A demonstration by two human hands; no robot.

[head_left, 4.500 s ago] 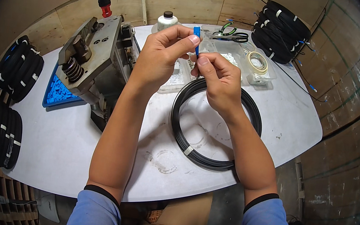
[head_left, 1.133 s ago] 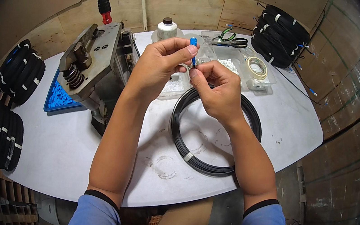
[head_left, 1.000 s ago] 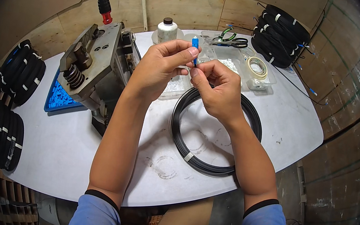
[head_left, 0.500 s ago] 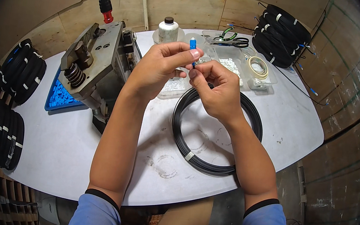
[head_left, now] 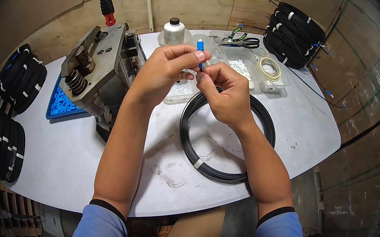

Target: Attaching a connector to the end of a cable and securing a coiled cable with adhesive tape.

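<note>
Between the thumb and forefinger of my left hand [head_left: 173,63] is a blue fibre-optic connector [head_left: 200,46], held upright with its white tip at the top. Just below it, my right hand [head_left: 225,89] pinches the dark cable end where it meets the connector's lower part; the fingertips hide most of that joint. Both hands are raised above the table, close together. Under my right hand and forearm lies a coil of black cable [head_left: 190,152], bound with a white band.
A metal press [head_left: 106,59] with a red-and-black handle stands left, beside a blue tray [head_left: 62,113] of small blue parts. Behind my hands are clear boxes of white pieces [head_left: 240,70], a tape roll [head_left: 269,70], scissors [head_left: 245,43] and a white bottle [head_left: 173,34]. Stacked cable coils [head_left: 292,36] stand back right.
The view has shifted slightly. Both hands keep nearly the same pinch on the connector and the cable end; no grip has visibly changed.
</note>
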